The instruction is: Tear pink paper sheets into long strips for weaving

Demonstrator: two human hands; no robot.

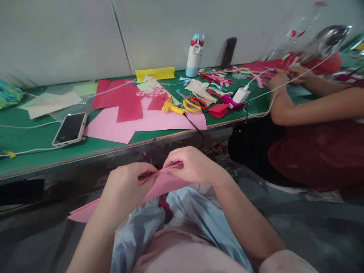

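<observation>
Above my lap I hold a folded sheet of pink paper (167, 184), its long end reaching down to the left under my forearm. My left hand (127, 184) pinches the upper folded edge between thumb and fingers. Close beside it, my right hand (190, 165) grips the same edge, fingers closed over the top. The fingertips of both hands almost meet at the crease. Part of the paper is hidden behind my left wrist and hand.
On the green table (17, 129) ahead lie pink sheets (113, 123), red sheets (129, 106), a yellow glue gun (173, 108), scissors (192, 106) and a phone (71, 129). A bottle (195, 57) stands behind. Cables cross the tabletop. At right, a co-worker's hands (280, 79) handle paper strips.
</observation>
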